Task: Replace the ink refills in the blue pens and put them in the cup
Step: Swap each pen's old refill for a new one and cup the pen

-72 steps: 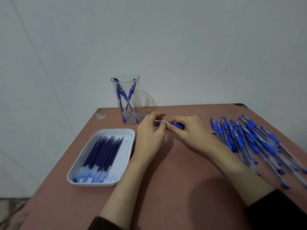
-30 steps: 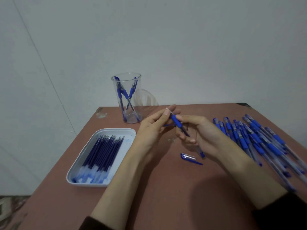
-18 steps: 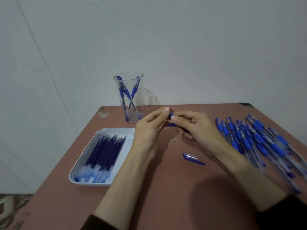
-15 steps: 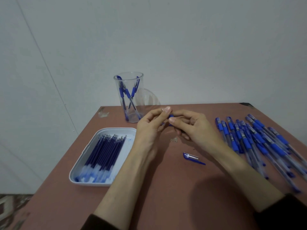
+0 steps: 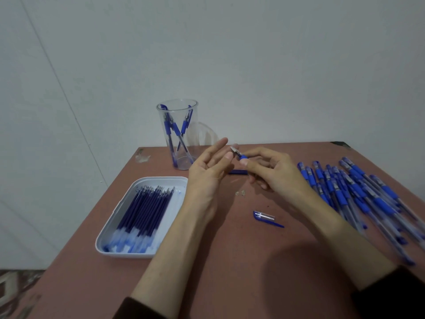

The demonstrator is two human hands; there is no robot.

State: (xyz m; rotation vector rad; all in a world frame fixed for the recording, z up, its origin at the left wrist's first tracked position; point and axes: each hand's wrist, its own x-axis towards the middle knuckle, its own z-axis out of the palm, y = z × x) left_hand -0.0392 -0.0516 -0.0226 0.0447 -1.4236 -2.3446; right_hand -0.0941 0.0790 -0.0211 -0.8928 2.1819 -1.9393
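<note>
Left hand [image 5: 208,171] open, fingers spread; right hand [image 5: 273,171] fingers pinched shut.

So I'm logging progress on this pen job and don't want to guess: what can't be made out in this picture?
- Head view: most of the blue pen pinched in the right hand is hidden by its fingers; whether a refill is inside, unclear.
- The open left hand covers part of a thin blue piece on the reddish table.
- The loose blue pens blur towards the right edge; uncountable.
- Pens in the clear plastic cup overlap; count uncertain.
</note>
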